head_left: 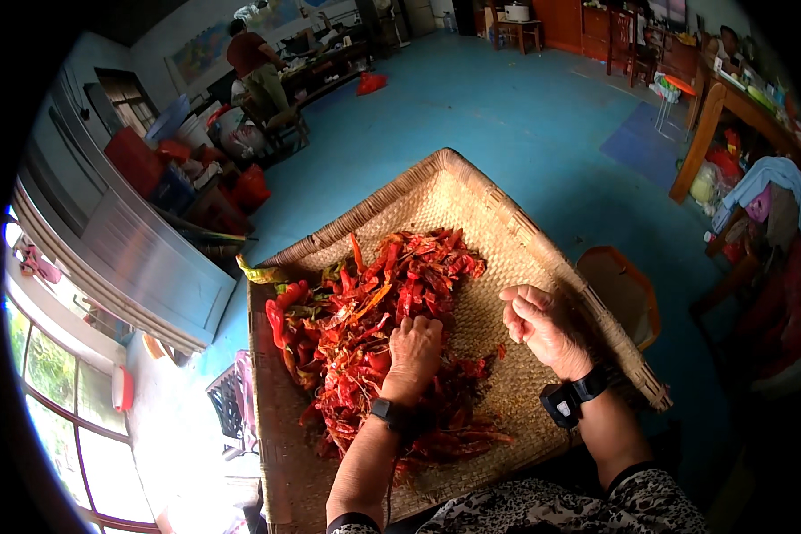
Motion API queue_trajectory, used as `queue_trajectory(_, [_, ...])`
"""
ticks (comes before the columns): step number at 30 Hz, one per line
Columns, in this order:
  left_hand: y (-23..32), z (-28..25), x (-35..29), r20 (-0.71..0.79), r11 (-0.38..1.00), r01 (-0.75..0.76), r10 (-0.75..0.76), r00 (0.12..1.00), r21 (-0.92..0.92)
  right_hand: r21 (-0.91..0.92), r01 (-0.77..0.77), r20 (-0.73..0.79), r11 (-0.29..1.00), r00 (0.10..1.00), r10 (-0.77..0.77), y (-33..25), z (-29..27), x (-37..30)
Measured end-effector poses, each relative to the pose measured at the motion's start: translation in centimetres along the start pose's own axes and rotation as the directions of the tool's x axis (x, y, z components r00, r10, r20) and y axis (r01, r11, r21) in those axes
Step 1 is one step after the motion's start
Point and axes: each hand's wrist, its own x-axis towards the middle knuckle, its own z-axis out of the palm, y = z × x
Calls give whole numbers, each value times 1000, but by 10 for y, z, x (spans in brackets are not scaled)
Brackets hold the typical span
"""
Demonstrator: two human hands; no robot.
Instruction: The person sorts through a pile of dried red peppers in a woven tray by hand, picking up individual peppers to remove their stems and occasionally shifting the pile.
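Observation:
A pile of red chili peppers (356,311), many wrinkled and broken, covers the left and middle of a large woven tray (498,214). A few peppers at the pile's left edge are greenish yellow. My left hand (416,350) reaches into the middle of the pile, its fingers curled down on the chili peppers and their tips hidden among them. Over the bare weave to the right, my right hand (543,325) is closed, thumb and fingers drawn together. Whatever it may hold is too small or hidden to make out. Both wrists wear dark bands.
A round orange-rimmed container (620,294) stands on the blue floor (365,133) beside the tray's right edge. Draped chairs (779,240) are at far right. Bags and bins (231,133) crowd the left wall, where another person (254,58) stands by a long table.

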Motion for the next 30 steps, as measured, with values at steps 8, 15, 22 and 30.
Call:
queue_trajectory(8, [22, -8, -13, -58, 911, -91, 74, 996, -402, -323, -56, 104, 945, 990, 94, 1, 10, -5])
queue_trajectory(15, [37, -29, -17, -233, 737, -125, -46, 971, -664, -684, 158, 201, 712, 979, -24, 13, 12, -3])
queue_trajectory(22, [43, -28, -29, -107, 609, 11, -156, 982, -793, -814, 249, 275, 525, 961, -29, 15, 21, -5])
queue_trajectory(30, [49, -30, -30, -56, 654, 63, -160, 986, -754, -780, 223, 243, 585, 969, -47, 20, 14, -2])
